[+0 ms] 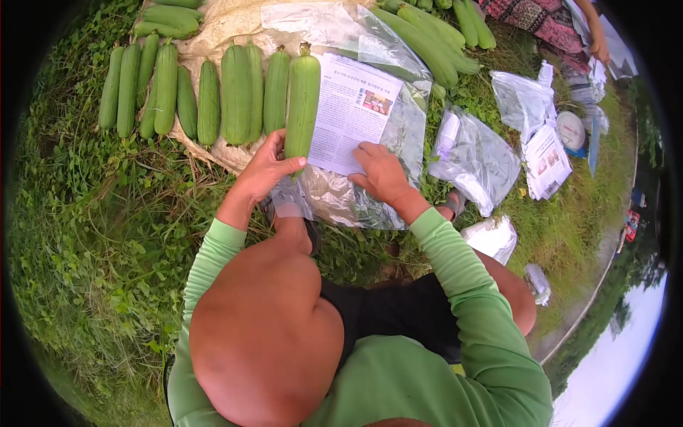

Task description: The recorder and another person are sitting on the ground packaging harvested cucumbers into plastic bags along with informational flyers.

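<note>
My left hand (274,165) is closed around the lower end of a long green sponge gourd (304,99), which I hold upright with its stem end away from me. The gourd lies along the left edge of a printed paper sheet (338,128) with text and a small colour picture. Beneath the sheet is a large clear plastic bag (405,142). My right hand (384,171) rests on the sheet's lower right part, thumb and fingers apart. Left of the held gourd, several more sponge gourds (235,92) lie in a row.
A tan cloth sack (213,43) lies under part of the row. More gourds (420,43) are piled at the far right. To the right on the grass are plastic bags (484,156), printed sheets (546,164) and a round dial scale (571,131). Another person's hand (600,48) shows at the upper right.
</note>
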Demonstrator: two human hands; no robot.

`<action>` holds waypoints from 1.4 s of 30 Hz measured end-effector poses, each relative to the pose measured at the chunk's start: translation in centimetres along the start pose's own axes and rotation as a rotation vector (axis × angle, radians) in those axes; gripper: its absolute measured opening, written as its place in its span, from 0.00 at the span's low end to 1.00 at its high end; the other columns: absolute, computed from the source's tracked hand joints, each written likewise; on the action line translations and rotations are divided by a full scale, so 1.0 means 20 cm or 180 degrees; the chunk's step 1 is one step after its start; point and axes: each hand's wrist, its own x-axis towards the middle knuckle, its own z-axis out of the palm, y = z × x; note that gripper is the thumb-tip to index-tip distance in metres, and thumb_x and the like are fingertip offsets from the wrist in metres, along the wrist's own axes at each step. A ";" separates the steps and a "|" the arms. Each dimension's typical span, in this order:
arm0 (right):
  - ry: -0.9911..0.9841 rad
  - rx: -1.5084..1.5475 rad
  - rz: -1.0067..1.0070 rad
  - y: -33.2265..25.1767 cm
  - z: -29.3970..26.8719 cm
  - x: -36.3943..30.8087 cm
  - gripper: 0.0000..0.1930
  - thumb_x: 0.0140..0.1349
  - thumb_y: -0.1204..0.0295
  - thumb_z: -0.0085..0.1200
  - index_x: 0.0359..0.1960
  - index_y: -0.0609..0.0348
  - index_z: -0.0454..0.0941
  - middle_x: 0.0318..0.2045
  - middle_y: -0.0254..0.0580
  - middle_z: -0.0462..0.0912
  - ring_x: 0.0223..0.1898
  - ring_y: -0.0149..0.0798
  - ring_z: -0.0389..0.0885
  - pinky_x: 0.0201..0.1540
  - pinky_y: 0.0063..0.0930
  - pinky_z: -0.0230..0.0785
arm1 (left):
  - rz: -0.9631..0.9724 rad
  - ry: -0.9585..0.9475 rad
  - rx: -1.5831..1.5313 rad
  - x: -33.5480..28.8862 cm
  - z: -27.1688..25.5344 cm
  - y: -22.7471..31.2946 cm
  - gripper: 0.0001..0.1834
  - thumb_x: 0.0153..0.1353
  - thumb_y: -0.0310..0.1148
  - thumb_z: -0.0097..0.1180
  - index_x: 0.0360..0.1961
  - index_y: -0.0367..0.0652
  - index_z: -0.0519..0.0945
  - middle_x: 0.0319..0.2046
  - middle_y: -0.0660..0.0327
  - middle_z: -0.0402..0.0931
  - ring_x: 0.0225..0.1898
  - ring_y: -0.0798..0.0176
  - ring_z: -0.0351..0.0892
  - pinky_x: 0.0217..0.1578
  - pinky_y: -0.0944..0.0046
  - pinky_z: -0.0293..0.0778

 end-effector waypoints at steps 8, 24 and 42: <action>0.0180 -0.0822 -0.0108 -0.04 0.09 -0.05 0.09 0.60 0.69 0.61 0.41 0.54 0.82 0.48 0.39 0.80 0.53 0.45 0.79 0.47 0.44 0.72 | 0.0912 -0.0240 0.2813 0.26 0.06 0.07 0.35 0.62 0.25 0.69 0.69 0.37 0.68 0.62 0.47 0.72 0.62 0.47 0.75 0.64 0.55 0.72; -0.0280 -0.0500 0.0000 0.08 -0.10 -0.16 0.03 0.63 0.77 0.53 0.36 0.56 0.78 0.31 0.45 0.83 0.36 0.53 0.86 0.38 0.45 0.80 | 0.0927 -0.0988 0.3734 0.49 0.17 0.04 0.32 0.61 0.22 0.66 0.66 0.43 0.70 0.58 0.49 0.71 0.62 0.40 0.75 0.60 0.49 0.73; -0.0544 0.0123 0.0270 0.07 -0.09 -0.09 0.05 0.64 0.73 0.57 0.35 0.53 0.86 0.36 0.45 0.85 0.42 0.55 0.86 0.43 0.48 0.79 | 0.1038 -0.1378 0.3881 0.56 0.14 0.05 0.33 0.59 0.22 0.68 0.67 0.44 0.73 0.59 0.49 0.73 0.63 0.42 0.75 0.62 0.50 0.72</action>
